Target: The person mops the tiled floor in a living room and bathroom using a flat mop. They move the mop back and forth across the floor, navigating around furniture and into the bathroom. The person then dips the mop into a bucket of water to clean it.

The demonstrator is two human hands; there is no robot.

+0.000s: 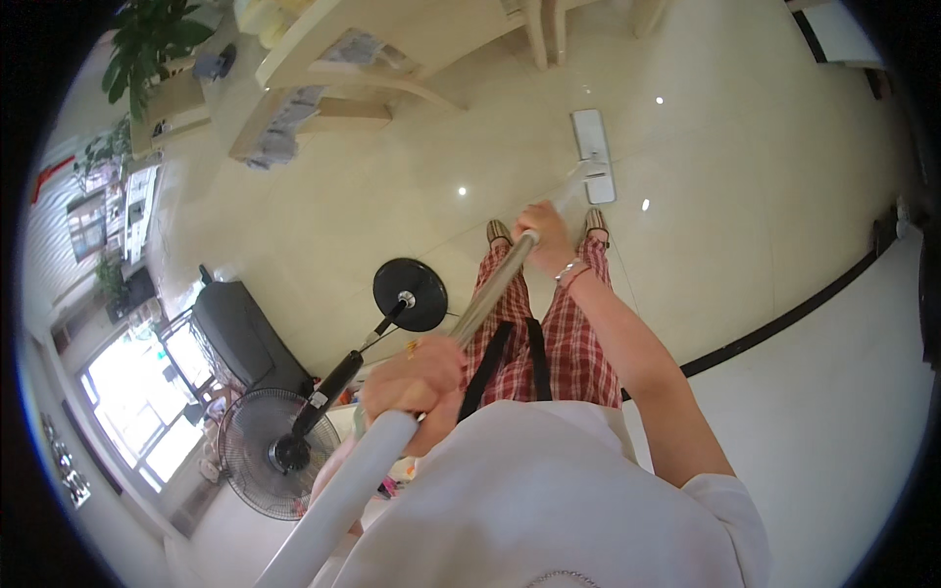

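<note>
A flat mop [593, 137] has its white rectangular head on the glossy cream floor, just ahead of my feet. Its long pole slants back toward me, past my left side. My left hand [417, 377] wraps round the upper part of the pole, near the thick pale grey grip section. Farther down, my right hand [542, 235] is closed round the pole above my feet. The pole between the hands looks slightly blurred.
A standing fan [279, 451] with a round black base [410, 295] stands at my left, near a dark grey case [250, 333]. Wooden furniture [392, 59] with legs is ahead. A white wall with black skirting [774, 323] curves along the right. A leafy plant [147, 49] is at far left.
</note>
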